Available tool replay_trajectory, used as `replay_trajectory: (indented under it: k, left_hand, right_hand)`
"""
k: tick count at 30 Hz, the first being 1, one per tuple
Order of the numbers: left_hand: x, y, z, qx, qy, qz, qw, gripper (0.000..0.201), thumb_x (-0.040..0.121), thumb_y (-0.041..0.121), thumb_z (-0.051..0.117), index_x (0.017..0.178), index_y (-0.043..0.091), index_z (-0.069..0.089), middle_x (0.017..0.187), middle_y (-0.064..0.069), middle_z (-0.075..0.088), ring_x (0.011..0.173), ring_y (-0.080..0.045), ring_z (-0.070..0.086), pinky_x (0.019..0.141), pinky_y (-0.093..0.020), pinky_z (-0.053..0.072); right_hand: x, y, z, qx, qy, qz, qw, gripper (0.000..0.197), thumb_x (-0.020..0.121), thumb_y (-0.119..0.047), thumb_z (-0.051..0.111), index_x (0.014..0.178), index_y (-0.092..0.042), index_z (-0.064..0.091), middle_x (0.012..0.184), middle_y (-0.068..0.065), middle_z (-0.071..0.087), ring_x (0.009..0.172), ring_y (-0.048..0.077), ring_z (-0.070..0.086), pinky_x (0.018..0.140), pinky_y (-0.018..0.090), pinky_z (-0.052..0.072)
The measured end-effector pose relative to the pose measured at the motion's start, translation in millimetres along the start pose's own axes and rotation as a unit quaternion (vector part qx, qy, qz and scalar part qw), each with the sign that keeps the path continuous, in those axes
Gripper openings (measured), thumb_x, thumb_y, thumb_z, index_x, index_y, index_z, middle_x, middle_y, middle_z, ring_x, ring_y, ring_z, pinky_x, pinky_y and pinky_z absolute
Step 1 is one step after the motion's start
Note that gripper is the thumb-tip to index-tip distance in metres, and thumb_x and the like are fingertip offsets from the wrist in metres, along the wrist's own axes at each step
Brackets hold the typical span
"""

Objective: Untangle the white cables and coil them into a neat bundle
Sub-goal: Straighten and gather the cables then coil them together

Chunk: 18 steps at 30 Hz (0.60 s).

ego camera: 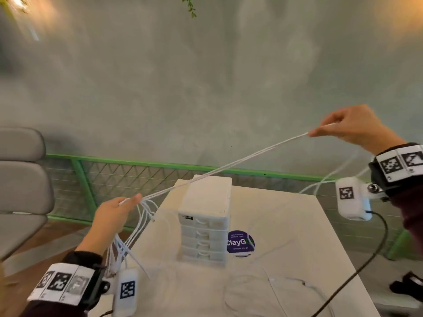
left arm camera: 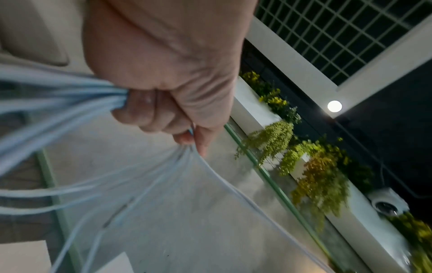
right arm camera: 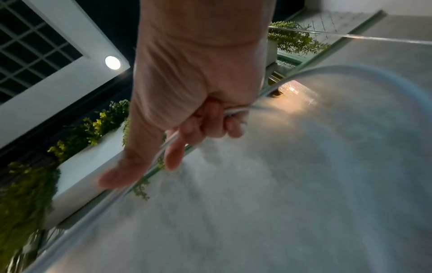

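From the head camera, your left hand [ego camera: 112,213] was raised low on the left with its fingers curled round a gathered bunch of thin white cables [ego camera: 219,169], while your right hand [ego camera: 350,126] was held high and well apart on the right, pinching the same strands between thumb and fingertips. Between the two grips the cables ran taut in a straight slanting line, passing over the top of the small white plastic drawer unit [ego camera: 206,223] that stood on the pale square table [ego camera: 286,225]. Below your left grip, loose loops hung down toward the table edge; behind your right grip, slack strands drooped past the wrist. From the left wrist camera, your left hand [left arm camera: 163,73] was a closed fist round the white cables [left arm camera: 58,96], with strands fanning out from under the little finger and again from between thumb and forefinger. From the right wrist camera, your right hand [right arm camera: 194,88] had its fingers curled on the white cables [right arm camera: 236,109], which left the grip on both sides, blurred.
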<state>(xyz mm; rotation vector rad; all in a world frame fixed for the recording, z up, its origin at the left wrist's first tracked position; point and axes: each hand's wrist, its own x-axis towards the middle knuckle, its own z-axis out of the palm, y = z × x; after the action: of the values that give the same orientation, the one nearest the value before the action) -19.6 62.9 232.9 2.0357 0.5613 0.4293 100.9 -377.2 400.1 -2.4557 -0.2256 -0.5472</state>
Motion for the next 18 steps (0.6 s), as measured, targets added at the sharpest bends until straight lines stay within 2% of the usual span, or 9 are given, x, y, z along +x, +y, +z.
replay_trajectory:
  k: [3, 6, 9, 11, 13, 14, 16, 17, 18]
  left_hand:
    - [6.9, 1.1, -4.7, 0.007, 0.055, -0.006, 0.998, 0.048, 0.089, 0.042, 0.057, 0.071, -0.003, 0.057, 0.057, -0.012, 0.043, 0.055, -0.024, 0.039, 0.063, -0.035, 0.036]
    - [9.9, 4.8, -4.8, 0.010, 0.097, -0.001, 0.995, 0.049, 0.088, 0.043, 0.057, 0.069, -0.002, 0.057, 0.061, -0.016, 0.050, 0.061, -0.028, 0.047, 0.068, -0.041, 0.043]
    - [9.6, 18.7, -4.9, -0.009, 0.130, 0.012, 0.991, 0.047, 0.088, 0.044, 0.056, 0.068, 0.001, 0.058, 0.062, -0.014, 0.051, 0.063, -0.029, 0.048, 0.068, -0.039, 0.042]
    - [11.7, 27.3, -6.9, -0.022, 0.162, 0.028, 0.986, 0.050, 0.088, 0.044, 0.055, 0.064, 0.001, 0.056, 0.060, -0.014, 0.051, 0.062, -0.031, 0.048, 0.069, -0.041, 0.043]
    - [11.1, 33.8, -8.1, -0.049, 0.174, 0.027, 0.983, 0.050, 0.088, 0.044, 0.055, 0.069, -0.003, 0.057, 0.061, -0.015, 0.051, 0.062, -0.030, 0.048, 0.070, -0.043, 0.044]
    - [9.6, 36.4, -8.6, -0.068, 0.163, 0.024, 0.984, 0.048, 0.088, 0.042, 0.056, 0.069, -0.002, 0.057, 0.061, -0.015, 0.050, 0.059, -0.028, 0.045, 0.067, -0.042, 0.043]
    - [3.6, 40.8, -7.4, -0.096, 0.112, 0.010, 0.989, 0.042, 0.088, 0.039, 0.058, 0.066, 0.004, 0.056, 0.056, -0.010, 0.043, 0.052, -0.024, 0.037, 0.058, -0.036, 0.036]
    - [-0.7, 43.6, -5.1, -0.100, 0.086, 0.002, 0.991, 0.040, 0.088, 0.038, 0.059, 0.066, 0.005, 0.055, 0.053, -0.007, 0.040, 0.048, -0.022, 0.034, 0.054, -0.032, 0.032]
    - [-4.9, 47.1, -1.9, -0.104, 0.063, -0.002, 0.993, 0.039, 0.088, 0.037, 0.060, 0.065, 0.006, 0.054, 0.050, -0.005, 0.037, 0.045, -0.020, 0.030, 0.051, -0.029, 0.028]
  right_hand:
    - [9.7, 5.1, -5.9, 0.016, 0.085, -0.001, 0.996, 0.033, 0.067, -0.043, 0.077, 0.086, -0.016, 0.071, 0.089, 0.019, 0.067, 0.080, 0.026, 0.056, 0.070, 0.028, 0.040]
    - [19.8, 3.3, -10.1, 0.032, 0.181, -0.045, 0.982, 0.045, 0.066, -0.063, 0.065, 0.091, -0.026, 0.070, 0.095, 0.017, 0.068, 0.081, 0.020, 0.055, 0.067, 0.029, 0.042]
    - [35.4, -8.5, -28.1, 0.059, 0.321, -0.126, 0.937, 0.021, 0.073, -0.074, 0.047, 0.074, -0.055, 0.056, 0.090, 0.005, 0.066, 0.085, 0.021, 0.055, 0.080, 0.038, 0.048]
    - [40.8, -24.9, -37.2, 0.109, 0.389, -0.178, 0.897, 0.025, 0.085, -0.066, 0.038, 0.083, -0.048, 0.055, 0.092, 0.001, 0.061, 0.094, 0.023, 0.057, 0.086, 0.035, 0.047]
    - [43.4, -28.4, -31.2, 0.092, 0.424, -0.203, 0.878, 0.039, 0.097, -0.048, 0.032, 0.100, -0.023, 0.061, 0.103, 0.016, 0.062, 0.102, 0.031, 0.057, 0.091, 0.042, 0.043]
    - [44.6, -25.4, -19.7, 0.033, 0.390, -0.194, 0.899, 0.039, 0.099, -0.034, 0.034, 0.107, -0.008, 0.061, 0.109, 0.024, 0.060, 0.105, 0.036, 0.056, 0.093, 0.045, 0.039]
    - [36.9, -11.6, 15.0, -0.144, 0.139, -0.095, 0.975, 0.033, 0.094, -0.009, 0.039, 0.122, 0.003, 0.053, 0.127, 0.028, 0.054, 0.117, 0.041, 0.050, 0.099, 0.043, 0.036]
    - [26.6, -2.8, 34.6, -0.241, -0.027, -0.019, 0.970, 0.037, 0.093, -0.004, 0.041, 0.128, 0.002, 0.048, 0.135, 0.025, 0.049, 0.123, 0.039, 0.047, 0.104, 0.041, 0.036]
    - [12.0, 0.3, 50.0, -0.320, -0.156, 0.037, 0.934, 0.040, 0.092, -0.006, 0.043, 0.132, 0.000, 0.045, 0.140, 0.021, 0.045, 0.128, 0.035, 0.044, 0.107, 0.039, 0.035]
